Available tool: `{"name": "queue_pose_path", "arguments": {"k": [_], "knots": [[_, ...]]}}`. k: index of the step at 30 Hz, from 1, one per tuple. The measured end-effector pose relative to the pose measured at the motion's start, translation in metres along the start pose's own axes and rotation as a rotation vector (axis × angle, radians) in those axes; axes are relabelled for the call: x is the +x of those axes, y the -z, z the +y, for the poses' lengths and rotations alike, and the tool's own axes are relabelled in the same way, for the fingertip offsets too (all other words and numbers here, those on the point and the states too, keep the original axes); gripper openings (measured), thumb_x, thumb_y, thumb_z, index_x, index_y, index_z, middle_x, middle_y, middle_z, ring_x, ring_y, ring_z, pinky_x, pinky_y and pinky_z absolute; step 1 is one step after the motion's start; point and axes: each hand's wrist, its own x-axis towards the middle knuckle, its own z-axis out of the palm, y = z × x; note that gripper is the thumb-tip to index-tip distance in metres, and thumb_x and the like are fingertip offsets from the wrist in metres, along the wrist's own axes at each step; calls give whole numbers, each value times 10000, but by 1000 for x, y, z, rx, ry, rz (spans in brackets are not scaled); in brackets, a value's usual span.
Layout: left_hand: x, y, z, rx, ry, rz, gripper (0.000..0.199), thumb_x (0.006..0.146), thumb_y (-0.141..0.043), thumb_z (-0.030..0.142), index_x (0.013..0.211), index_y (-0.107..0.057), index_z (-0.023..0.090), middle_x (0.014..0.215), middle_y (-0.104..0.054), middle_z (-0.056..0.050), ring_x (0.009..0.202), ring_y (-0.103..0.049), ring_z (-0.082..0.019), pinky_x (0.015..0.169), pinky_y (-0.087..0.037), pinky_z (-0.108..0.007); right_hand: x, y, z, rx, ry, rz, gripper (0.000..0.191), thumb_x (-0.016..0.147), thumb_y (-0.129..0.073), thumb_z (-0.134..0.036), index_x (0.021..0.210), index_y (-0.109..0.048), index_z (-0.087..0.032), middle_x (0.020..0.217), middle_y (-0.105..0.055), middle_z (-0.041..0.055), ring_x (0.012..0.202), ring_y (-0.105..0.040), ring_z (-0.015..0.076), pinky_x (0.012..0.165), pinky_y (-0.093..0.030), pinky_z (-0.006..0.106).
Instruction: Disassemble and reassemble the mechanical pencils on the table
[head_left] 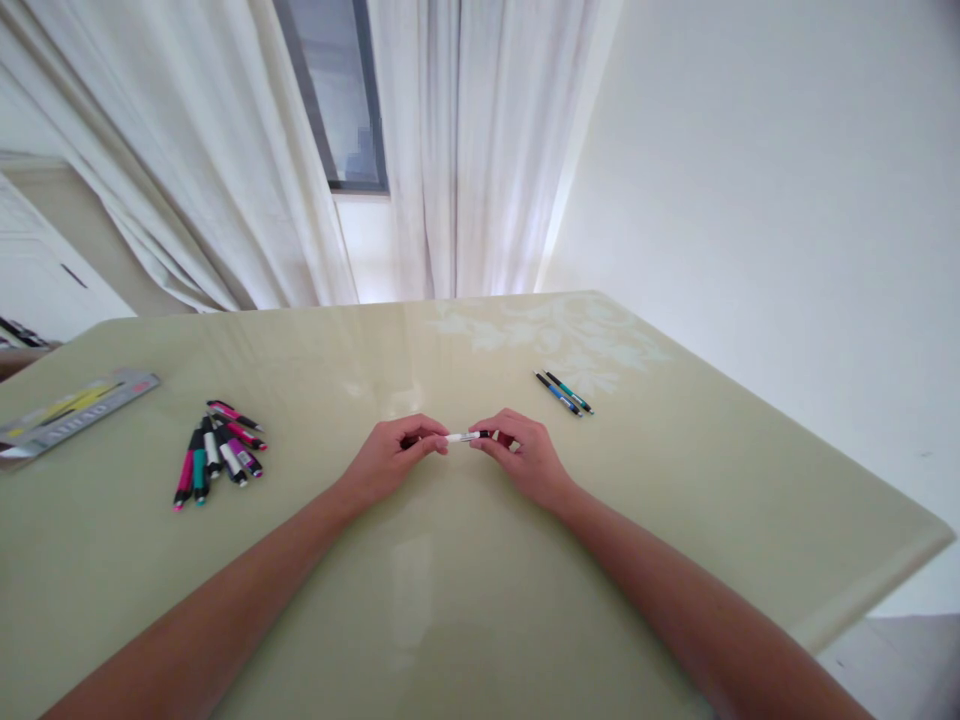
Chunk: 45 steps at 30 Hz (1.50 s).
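Observation:
A white pen (460, 437) with a black end lies level between my two hands, over the middle of the table. My left hand (396, 455) pinches its left end, and the fingers hide that tip. At the black end on the right, my right hand (523, 455) grips it between thumb and fingers. Beyond my right hand, a blue pen (558, 393) and a green pen (570, 392) lie side by side. To the left of my left hand is a loose pile of several pens (217, 450) in pink, teal, white and purple, all with black parts.
A silver and yellow package (82, 412) lies at the table's left side. The pale green glossy table (465, 620) has a white floral pattern near its far edge. Behind it hang white curtains (495, 150), and a white wall (787, 200) stands to the right.

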Motion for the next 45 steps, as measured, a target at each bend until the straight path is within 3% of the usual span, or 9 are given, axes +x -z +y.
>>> {"name": "queue_pose_path", "arguments": {"k": [4,18,23,26,29,33,36,42,45], "knots": [[0,-2,-3,-24,9,31,270,844,-786,458,966,-779,217,771,-744,9,678,-604,-151,624,-436,-246,0,1,-2,-13,-5,-14,214,974,-671,-401,1005,-780,-220,828,-691,26,667,-578,140,655,-464,268],[0,-3,5,-47,0,21,190,838,-799,377,916,-785,204,803,-758,16,719,-636,-140,677,-454,-233,1,3,2,-57,24,-6,221,947,-697,-408,929,-771,-200,753,-689,29,658,-579,158,610,-430,281],[-1,-3,5,-17,8,16,247,875,-751,446,904,-780,203,808,-750,8,732,-628,-157,671,-445,-246,1,3,1,-107,5,-21,306,979,-646,-400,768,-728,-194,684,-664,21,630,-563,155,609,-405,288],[0,-2,6,45,-25,15,309,984,-596,452,924,-773,206,819,-738,4,751,-627,-165,699,-449,-259,1,1,1,-92,13,-12,225,967,-663,-384,885,-752,-194,750,-682,28,639,-564,152,612,-417,284],[0,0,7,78,-76,14,390,1062,-431,397,986,-762,207,906,-752,-15,848,-656,-180,794,-470,-280,1,0,1,-75,7,16,185,952,-677,-364,994,-760,-204,811,-695,34,642,-569,150,617,-443,282],[-1,0,4,81,-102,21,284,995,-586,413,1111,-761,221,1123,-754,-56,944,-678,-206,806,-505,-294,2,-1,4,-89,-47,48,177,946,-681,-361,990,-764,-212,815,-706,32,638,-563,154,621,-443,287],[0,-1,0,85,-113,71,245,952,-656,396,1067,-783,222,1248,-711,-78,968,-678,-209,818,-525,-303,3,-1,6,-91,-75,44,194,954,-667,-371,933,-765,-205,772,-700,27,632,-548,157,615,-419,287],[2,-2,-1,111,-81,97,179,893,-732,373,954,-792,216,859,-740,-27,739,-627,-178,699,-490,-287,4,0,4,-99,-89,5,247,980,-621,-373,862,-743,-193,706,-657,10,631,-531,153,602,-367,275],[1,-2,0,105,-71,121,168,876,-752,368,942,-786,217,849,-740,-18,724,-613,-171,691,-482,-279,4,-1,2,-124,-83,-36,361,1031,-527,-386,778,-701,-196,678,-628,0,637,-539,148,632,-363,272]]}}
